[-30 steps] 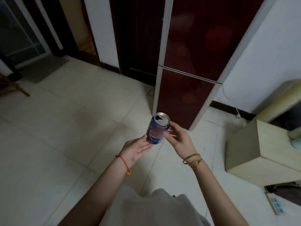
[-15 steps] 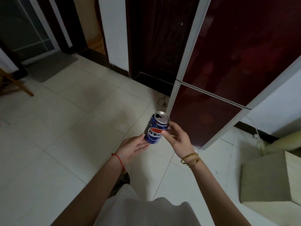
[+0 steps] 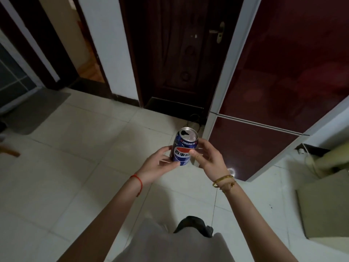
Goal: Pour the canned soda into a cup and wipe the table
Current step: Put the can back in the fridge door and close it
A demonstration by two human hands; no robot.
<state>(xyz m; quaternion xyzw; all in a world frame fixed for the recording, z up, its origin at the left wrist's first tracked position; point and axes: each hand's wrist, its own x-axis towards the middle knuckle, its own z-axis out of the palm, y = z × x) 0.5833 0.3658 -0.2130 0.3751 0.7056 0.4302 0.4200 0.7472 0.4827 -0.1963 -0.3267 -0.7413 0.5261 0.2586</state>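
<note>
A blue soda can (image 3: 184,148) with a red, white and blue logo is held upright in front of me, its top opened. My left hand (image 3: 158,165) supports it from the left and below, thumb and fingers on its side. My right hand (image 3: 209,159) grips it from the right, thumb across the label and fingers round the back. No cup, cloth or table is in view.
I stand on pale floor tiles (image 3: 75,176). A dark red fridge (image 3: 273,91) rises at the right, a dark wooden door (image 3: 175,53) straight ahead. A beige box (image 3: 324,203) sits low right, a grey mat (image 3: 35,108) at the left.
The view has swung left and closer to the door and fridge. The can has turned so its logo faces me; both hands stay on it.
</note>
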